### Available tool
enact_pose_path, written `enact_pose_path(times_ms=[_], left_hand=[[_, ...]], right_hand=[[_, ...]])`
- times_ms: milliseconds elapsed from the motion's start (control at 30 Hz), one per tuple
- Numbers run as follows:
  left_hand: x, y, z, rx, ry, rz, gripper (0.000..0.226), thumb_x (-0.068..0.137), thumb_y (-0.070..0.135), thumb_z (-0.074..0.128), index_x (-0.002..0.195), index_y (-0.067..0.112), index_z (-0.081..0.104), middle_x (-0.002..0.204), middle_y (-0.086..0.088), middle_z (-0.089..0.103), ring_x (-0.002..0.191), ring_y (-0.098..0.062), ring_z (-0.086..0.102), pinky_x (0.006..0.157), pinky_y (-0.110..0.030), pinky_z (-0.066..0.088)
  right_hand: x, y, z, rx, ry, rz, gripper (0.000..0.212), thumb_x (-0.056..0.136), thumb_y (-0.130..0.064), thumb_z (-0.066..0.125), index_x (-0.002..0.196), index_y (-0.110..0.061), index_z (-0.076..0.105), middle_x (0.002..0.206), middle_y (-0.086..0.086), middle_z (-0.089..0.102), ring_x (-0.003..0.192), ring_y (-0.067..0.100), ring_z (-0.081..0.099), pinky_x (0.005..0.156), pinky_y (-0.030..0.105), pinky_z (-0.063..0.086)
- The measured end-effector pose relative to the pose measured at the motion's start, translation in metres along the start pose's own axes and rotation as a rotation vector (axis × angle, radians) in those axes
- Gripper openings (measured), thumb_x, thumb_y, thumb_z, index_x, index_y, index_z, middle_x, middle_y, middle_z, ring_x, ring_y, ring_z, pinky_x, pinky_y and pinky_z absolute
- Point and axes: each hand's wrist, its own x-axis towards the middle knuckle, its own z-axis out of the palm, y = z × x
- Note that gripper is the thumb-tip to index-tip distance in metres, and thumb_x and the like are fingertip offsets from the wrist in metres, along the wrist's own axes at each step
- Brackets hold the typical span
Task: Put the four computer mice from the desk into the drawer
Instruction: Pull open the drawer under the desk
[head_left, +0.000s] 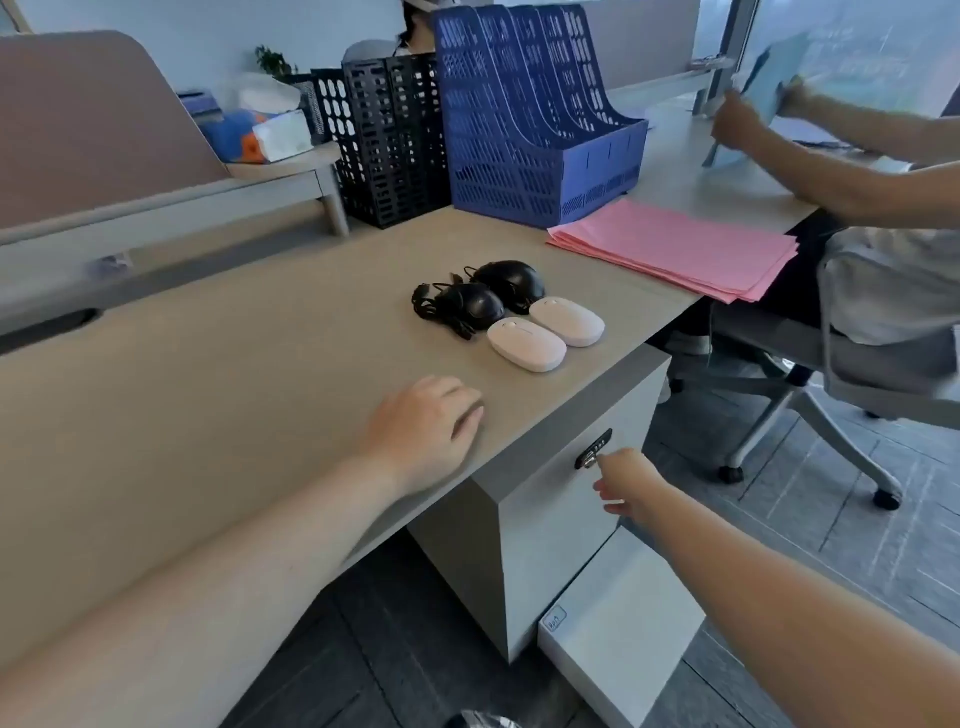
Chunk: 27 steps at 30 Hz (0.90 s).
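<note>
Two white mice (527, 344) (568, 321) and two black corded mice (470, 305) (511, 280) lie together near the desk's (234, 374) right front corner. My left hand (423, 431) rests flat on the desk just in front of them, fingers loosely bent, holding nothing. My right hand (623, 486) is at the front of the grey drawer cabinet (556, 530) under the desk, its fingertips pinching the small metal latch of the black combination lock (593, 450). The drawer is closed.
A blue file rack (535, 119) and a black one (387, 140) stand at the back of the desk. Pink paper (675, 249) lies to the right. A person on a wheeled chair (831, 374) sits at right. A white box (623, 623) lies on the floor.
</note>
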Motion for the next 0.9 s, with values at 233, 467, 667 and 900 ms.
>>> enact_pose_path(times_ms=[233,467,667,900], left_hand=[[0.013,-0.003,0.014,-0.122,0.011,-0.054,0.043,0.095,0.034,0.038,0.124,0.017,0.064,0.135,0.000,0.060,0.121,-0.022,0.057,0.098,-0.038,0.048],[0.013,-0.002,0.014,-0.142,-0.128,-0.122,0.043,0.101,0.031,0.038,0.142,0.025,0.045,0.154,0.010,0.035,0.143,-0.004,0.028,0.113,-0.025,0.026],[0.012,0.000,0.014,-0.145,-0.164,-0.131,0.044,0.102,0.031,0.034,0.145,0.025,0.041,0.157,0.010,0.031,0.145,-0.004,0.022,0.114,-0.025,0.023],[0.009,0.009,0.010,-0.089,-0.213,-0.171,0.046,0.103,0.028,0.031,0.148,0.022,0.035,0.159,0.008,0.026,0.146,-0.006,0.019,0.115,-0.027,0.022]], right_hand=[[0.015,-0.002,0.012,0.074,0.004,0.028,0.012,0.095,-0.010,0.040,0.102,-0.009,0.050,0.094,0.010,0.058,0.063,0.014,0.052,0.054,0.026,0.042],[0.010,0.005,0.011,0.092,-0.019,0.000,0.011,0.095,-0.013,0.040,0.103,-0.013,0.047,0.077,-0.002,0.050,0.064,0.011,0.047,0.056,0.026,0.038],[-0.014,0.031,-0.026,-0.143,0.172,-0.020,0.021,0.091,-0.016,0.049,0.109,-0.006,0.055,0.086,0.009,0.059,0.067,0.020,0.052,0.053,0.027,0.042],[-0.028,0.020,-0.053,-0.718,0.357,-0.675,0.035,0.099,-0.024,0.044,0.128,-0.012,0.059,0.143,0.002,0.052,0.145,0.018,0.030,0.116,0.038,0.034]])
